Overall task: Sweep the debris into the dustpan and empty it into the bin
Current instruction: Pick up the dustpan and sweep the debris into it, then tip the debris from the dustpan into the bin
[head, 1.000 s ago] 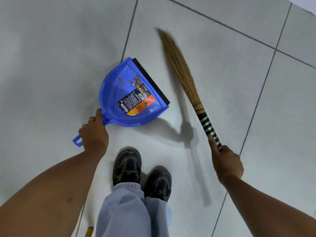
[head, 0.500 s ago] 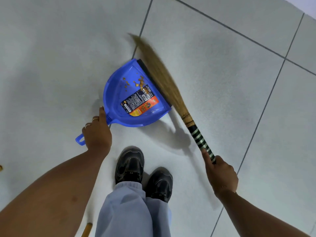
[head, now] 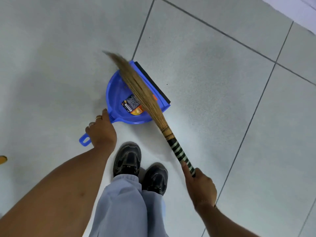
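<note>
A blue dustpan (head: 116, 98) with a black rubber lip and a printed label lies flat on the grey tiled floor ahead of my feet. My left hand (head: 100, 130) grips its blue handle, whose loop end sticks out to the left. My right hand (head: 200, 187) holds the black-and-green striped handle of a straw broom (head: 142, 89). The broom's bristles lie across the inside of the pan, and their tip reaches past the pan's left rim. The orange debris in the pan is mostly hidden under the bristles. No bin is in view.
My two black shoes (head: 128, 159) and grey trouser legs stand just behind the dustpan. A small orange-brown object (head: 3, 159) sits at the left edge of the floor. A pale wall base (head: 294, 7) runs along the top right corner.
The broom has swept left, from the floor right of the dustpan over its lip and into the pan, covering the debris. My left hand has kept hold of the handle.
</note>
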